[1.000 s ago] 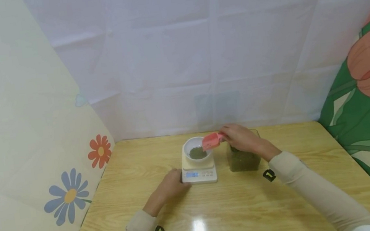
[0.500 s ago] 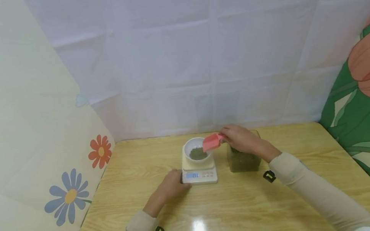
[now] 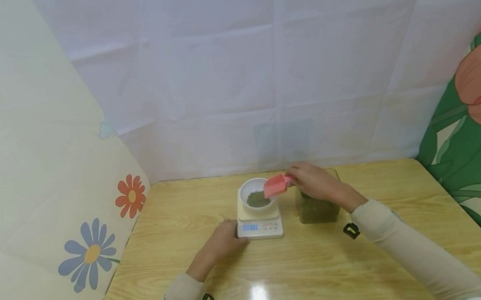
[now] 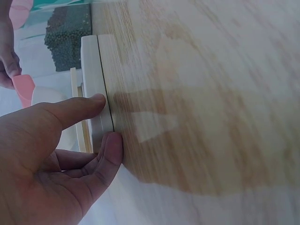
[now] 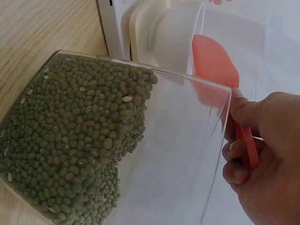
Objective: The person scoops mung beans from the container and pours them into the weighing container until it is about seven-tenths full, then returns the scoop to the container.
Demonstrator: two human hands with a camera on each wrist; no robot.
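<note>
A white kitchen scale (image 3: 260,230) with a lit blue display stands on the table, a white bowl (image 3: 245,188) on top. Green mung beans (image 3: 257,199) lie in the bowl's bottom. My left hand (image 3: 223,241) grips the scale's front left corner; in the left wrist view its thumb and curled fingers (image 4: 112,150) press against the scale's edge. My right hand (image 3: 314,181) holds a pink scoop (image 3: 275,186) by its handle, tilted over the bowl's right rim. In the right wrist view the fingers wrap round the scoop's handle (image 5: 247,145).
Right of the scale stands a clear square container (image 3: 318,210), partly full of mung beans (image 5: 79,136), below my right forearm. A white cloth wall (image 3: 213,73) rises behind the wooden table (image 3: 309,271). Printed flower panels (image 3: 93,253) flank both sides.
The digits on the scale's display have changed, though they are too blurred to read surely. The scoop tips slightly more toward the bowl. Both hands stay almost in place.
</note>
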